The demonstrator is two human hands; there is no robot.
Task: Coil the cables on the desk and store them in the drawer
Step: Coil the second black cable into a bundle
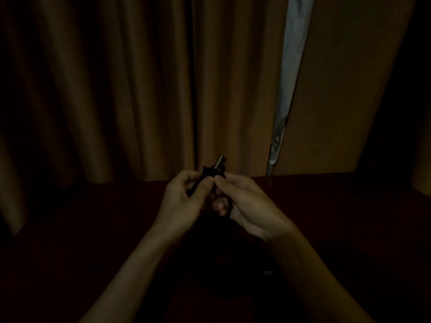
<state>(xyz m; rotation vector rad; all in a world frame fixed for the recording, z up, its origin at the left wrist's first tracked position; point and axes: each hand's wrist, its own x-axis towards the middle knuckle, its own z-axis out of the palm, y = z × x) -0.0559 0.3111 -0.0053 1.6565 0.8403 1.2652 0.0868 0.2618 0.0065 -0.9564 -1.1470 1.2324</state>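
1. Hands are held together above the desk (326, 206), over its far half, and the black cable (206, 175) is carried between them, clear of the wood.
2. The cable is pinched by the left hand (184, 197), thumb pressed against curled fingers just below the bundle, so that the gathered turns are likely kept from springing apart.
3. It is pinched by the right hand (245, 201) too, thumb tip and forefinger closed on the strand right beside the left thumb; the lower fingers are curled underneath (what they hold, if anything, cannot be made out in this gloom).
4. A metal plug (219, 162) is seen pointing up and away from the desk, out of the top of the bundle. It is judged to be left free on purpose, so the tail end can be wrapped or tucked around the loops.
5. The step is read as the finishing of one coil: tightening or securing, not yet storing.
6. No drawer is shown, so the storing half of the task is taken as not yet done.
7. Nearer the person, a dark shape and a small pale glint (267, 273) are faintly made out on the desk; possibly more cable, but that cannot be told.
8. Behind the desk, brown curtains (116, 89) are hung, parted by a strip of daylight (292, 66).
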